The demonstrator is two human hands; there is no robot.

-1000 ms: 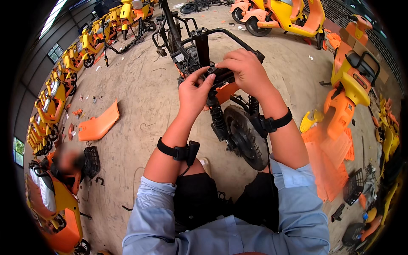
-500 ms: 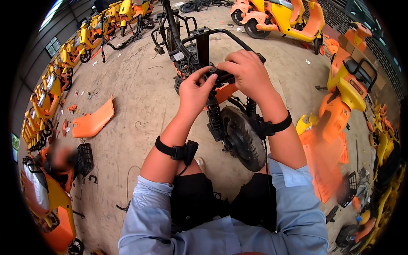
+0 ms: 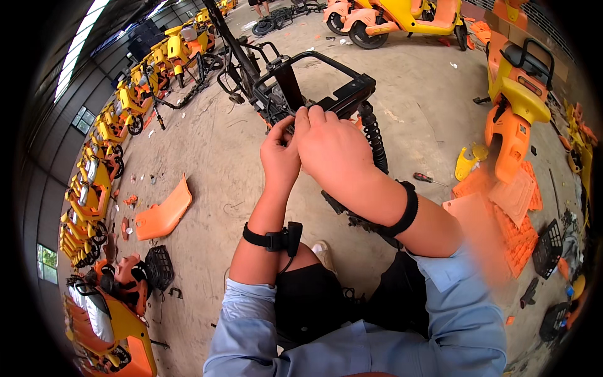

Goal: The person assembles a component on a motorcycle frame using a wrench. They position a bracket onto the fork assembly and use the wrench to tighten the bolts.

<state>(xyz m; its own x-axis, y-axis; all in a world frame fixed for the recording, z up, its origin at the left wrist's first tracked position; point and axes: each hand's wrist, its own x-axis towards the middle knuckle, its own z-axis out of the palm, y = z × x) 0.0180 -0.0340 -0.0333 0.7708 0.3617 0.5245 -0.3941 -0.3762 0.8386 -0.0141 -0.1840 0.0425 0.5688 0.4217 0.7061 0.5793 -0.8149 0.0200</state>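
In front of me stands a stripped scooter frame (image 3: 350,93) with a black looped rack at its end. A black coil shock absorber (image 3: 373,135) hangs below the rack. My left hand (image 3: 281,154) is closed beside the frame's inner end, thumb and fingertips bent together. Pressed against it is my right hand (image 3: 331,141), its fingers bunched and curled down at the same spot. Whatever the fingertips pinch is hidden behind the knuckles. Dark wiring and brackets (image 3: 269,103) show just beyond the fingers. My right forearm covers most of the wheel area.
A screwdriver (image 3: 424,178) lies on the floor to the right. An orange panel (image 3: 164,210) lies to the left, and orange panels (image 3: 502,210) are heaped on the right. Yellow scooters (image 3: 129,103) line the left wall; others (image 3: 402,22) stand at the back.
My right hand has come left and down from the rack, meeting my left hand. The view has shifted; my right forearm now covers the wheel, and the screwdriver has come into sight.
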